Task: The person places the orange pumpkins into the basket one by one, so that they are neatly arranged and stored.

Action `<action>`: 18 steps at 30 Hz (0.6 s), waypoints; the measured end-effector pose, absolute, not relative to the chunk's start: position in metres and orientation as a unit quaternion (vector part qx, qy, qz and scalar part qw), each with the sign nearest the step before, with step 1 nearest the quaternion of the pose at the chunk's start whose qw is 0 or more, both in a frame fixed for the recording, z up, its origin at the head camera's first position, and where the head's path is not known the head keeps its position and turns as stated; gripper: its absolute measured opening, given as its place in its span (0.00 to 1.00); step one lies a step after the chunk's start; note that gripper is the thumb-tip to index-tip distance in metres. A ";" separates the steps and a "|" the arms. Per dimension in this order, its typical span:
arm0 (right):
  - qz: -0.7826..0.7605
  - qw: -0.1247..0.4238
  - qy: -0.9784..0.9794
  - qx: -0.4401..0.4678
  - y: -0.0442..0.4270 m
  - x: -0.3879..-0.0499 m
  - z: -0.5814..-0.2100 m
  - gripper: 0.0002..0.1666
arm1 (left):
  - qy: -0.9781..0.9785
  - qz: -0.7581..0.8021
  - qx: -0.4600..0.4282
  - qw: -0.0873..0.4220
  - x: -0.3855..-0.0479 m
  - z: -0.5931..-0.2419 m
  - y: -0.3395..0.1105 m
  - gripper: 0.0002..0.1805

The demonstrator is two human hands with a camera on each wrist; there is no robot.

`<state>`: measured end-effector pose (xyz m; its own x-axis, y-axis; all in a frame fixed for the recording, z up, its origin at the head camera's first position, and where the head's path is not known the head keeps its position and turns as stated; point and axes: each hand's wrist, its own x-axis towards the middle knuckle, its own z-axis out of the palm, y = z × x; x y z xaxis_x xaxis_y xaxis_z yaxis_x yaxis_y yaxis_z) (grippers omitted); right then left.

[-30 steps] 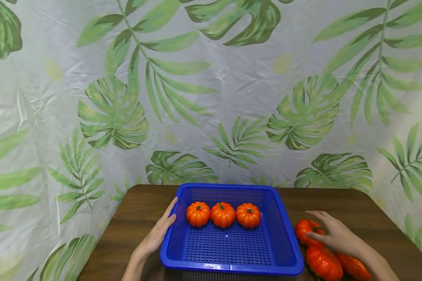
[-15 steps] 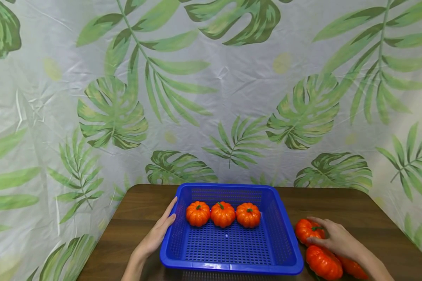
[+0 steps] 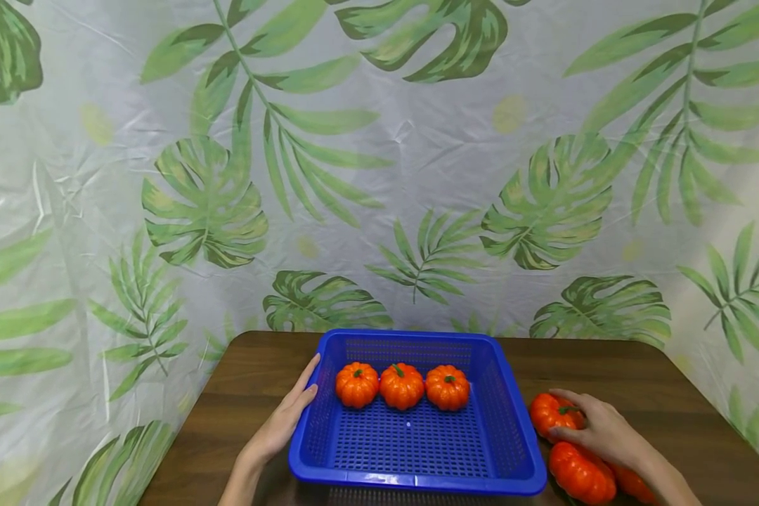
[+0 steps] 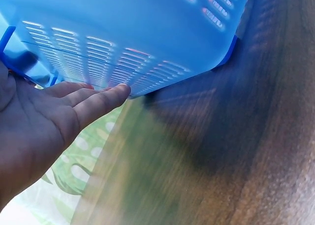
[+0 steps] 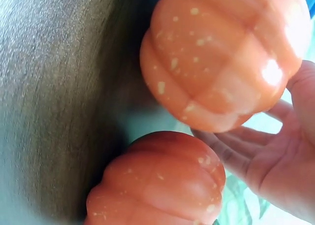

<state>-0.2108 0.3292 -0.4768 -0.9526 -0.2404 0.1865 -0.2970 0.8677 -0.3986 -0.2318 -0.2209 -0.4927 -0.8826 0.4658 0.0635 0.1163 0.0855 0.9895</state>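
A blue perforated plastic basket (image 3: 411, 482) stands on the table with three small orange pumpkins in a row inside, the middle one (image 3: 401, 388) among them. My left hand (image 3: 280, 423) rests with straight fingers against the basket's left side; the left wrist view has those fingertips along its slotted wall. Right of the basket, my right hand (image 3: 607, 430) holds a red-orange pumpkin (image 3: 546, 414), thumb on the near side and fingers on the far side. In the right wrist view, nearer pumpkins hide this one and the fingertips.
Close to the right hand lies a redder pumpkin (image 3: 582, 474), beside the basket's right wall. Another red pumpkin (image 3: 632, 483) is partly covered by the right forearm. Behind the brown wooden table (image 3: 613, 362) hangs a leaf-patterned curtain (image 3: 430, 176).
My right hand has come down onto the far red-orange pumpkin, its fingers and thumb closing around it. The left hand and the basket stay where they were.
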 end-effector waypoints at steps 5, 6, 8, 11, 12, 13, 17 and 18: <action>0.216 0.084 -0.965 0.126 0.328 -0.211 -0.476 0.45 | 0.723 0.646 0.205 0.134 -0.232 -0.493 -0.221 0.33; 0.217 0.086 -0.965 0.122 0.327 -0.211 -0.474 0.45 | 0.723 0.646 0.205 0.134 -0.232 -0.493 -0.221 0.33; 0.217 0.089 -0.965 0.115 0.327 -0.211 -0.471 0.46 | 0.721 0.647 0.208 0.134 -0.232 -0.493 -0.221 0.33; 0.220 0.093 -0.965 0.108 0.324 -0.211 -0.465 0.47 | 0.720 0.648 0.209 0.134 -0.232 -0.493 -0.221 0.33; 0.221 0.093 -0.965 0.104 0.323 -0.211 -0.462 0.47 | 0.720 0.648 0.210 0.134 -0.232 -0.493 -0.221 0.33; 0.221 0.096 -0.965 0.103 0.321 -0.210 -0.460 0.47 | 0.720 0.648 0.210 0.135 -0.232 -0.493 -0.221 0.33; 0.218 0.115 -0.963 0.107 0.315 -0.210 -0.448 0.46 | 0.720 0.649 0.207 0.134 -0.231 -0.493 -0.221 0.33; 0.214 0.122 -0.963 0.110 0.313 -0.210 -0.445 0.46 | 0.720 0.649 0.206 0.134 -0.231 -0.493 -0.221 0.33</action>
<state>-0.2101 0.3133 -0.4445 -0.9460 -0.1591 0.2824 -0.2636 0.8847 -0.3845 -0.2312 -0.2210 -0.4927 -0.8797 0.4696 0.0744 0.1225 0.0725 0.9898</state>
